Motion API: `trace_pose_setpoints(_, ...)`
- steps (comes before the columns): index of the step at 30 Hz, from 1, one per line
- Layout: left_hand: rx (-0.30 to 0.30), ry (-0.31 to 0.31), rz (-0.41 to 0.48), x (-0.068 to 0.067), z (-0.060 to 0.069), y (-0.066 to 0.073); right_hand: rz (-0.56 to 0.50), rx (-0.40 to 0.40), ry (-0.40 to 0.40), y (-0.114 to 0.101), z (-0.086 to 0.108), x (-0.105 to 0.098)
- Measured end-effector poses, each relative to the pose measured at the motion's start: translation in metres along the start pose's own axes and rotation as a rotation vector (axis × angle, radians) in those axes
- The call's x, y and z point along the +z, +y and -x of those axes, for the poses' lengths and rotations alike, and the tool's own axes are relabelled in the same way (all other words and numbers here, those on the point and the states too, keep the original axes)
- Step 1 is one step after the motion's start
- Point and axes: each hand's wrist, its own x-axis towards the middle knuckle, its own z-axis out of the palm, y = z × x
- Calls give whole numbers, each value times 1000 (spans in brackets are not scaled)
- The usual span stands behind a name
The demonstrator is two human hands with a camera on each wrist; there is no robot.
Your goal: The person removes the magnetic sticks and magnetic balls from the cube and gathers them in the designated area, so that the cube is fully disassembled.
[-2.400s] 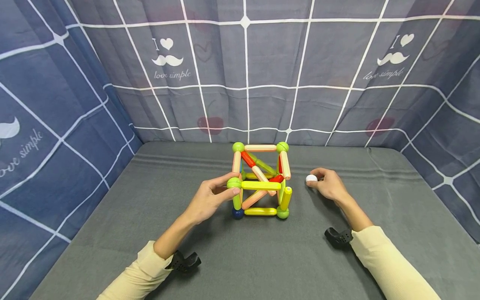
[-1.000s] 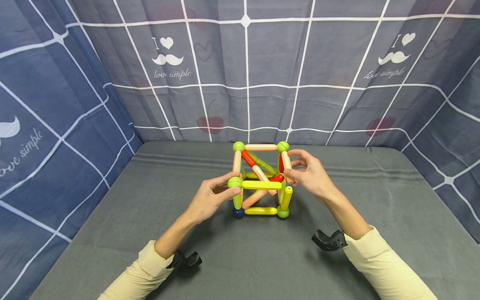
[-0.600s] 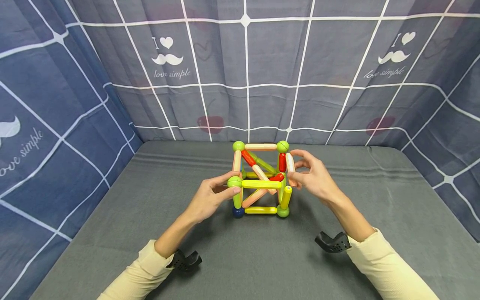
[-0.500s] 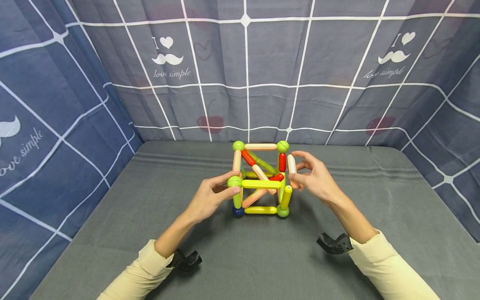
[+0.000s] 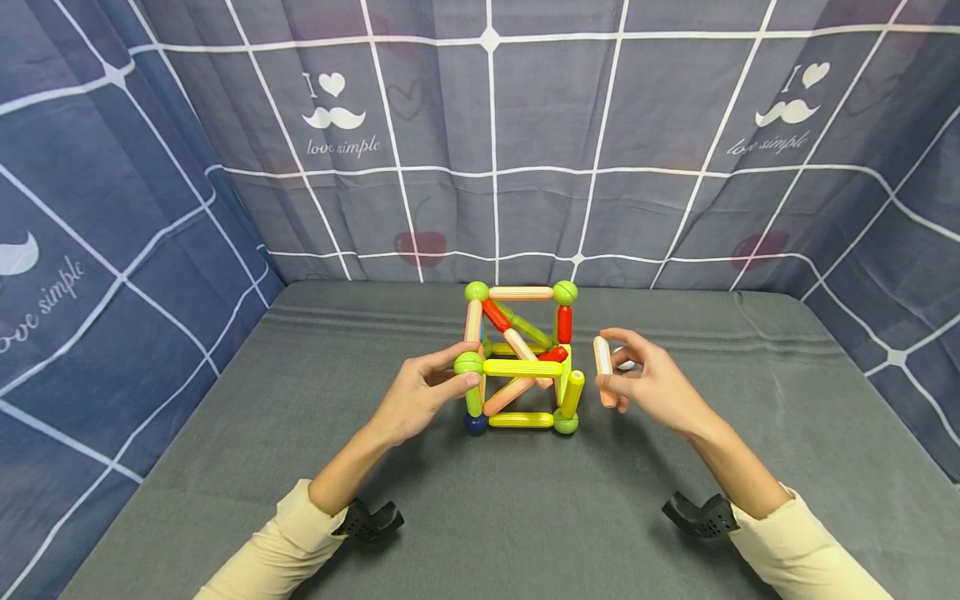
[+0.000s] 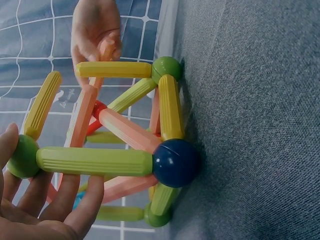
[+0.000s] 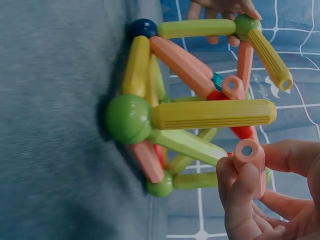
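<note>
Left hand pinches a glossy green ball, right hand a ridged pink stick; only the head view shows a white ball.

A: Please, what does the right hand hold?
B: Between its fingers it pinches a salmon-coloured rod, and one end of this rod is turned toward us.
A: And what is above these fingers?
B: Near above them is a thick yellow rod. It reaches, toward the left of the fingers, a green ball. Well above the fingers, the left hand holds a second green ball.
A: Directly left of the fingertips?
B: A light green rod ends there; whether it touches them, I cannot tell. Farther, up and left, sits a dark blue ball.
</note>
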Motion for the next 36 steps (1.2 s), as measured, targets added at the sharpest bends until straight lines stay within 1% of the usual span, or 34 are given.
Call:
trace_pose_setpoints(3,0,-1,-2,0,0,0,28,-1,-5,9,10,1)
trace_pose_setpoints(5,-2,1,-4,0,1,0,66,8,-11,15,18,1)
trace_pose_setpoints(8,-7,8,-9,0,1,-1,125,38,-22,25,29,1)
trace_pose_setpoints(12,-4,10,-11,0,0,-2,170,82,-38,37,44,0)
trace_pose_setpoints(16,6,12,-16,0,-1,-2,213,101,-53,45,53,-3)
trace_pose_setpoints(24,15,6,-14,0,-2,-3,272,97,-89,53,61,-3)
trace_pose_setpoints(36,12,1,0,-1,0,-4,328,110,-115,52,58,-2)
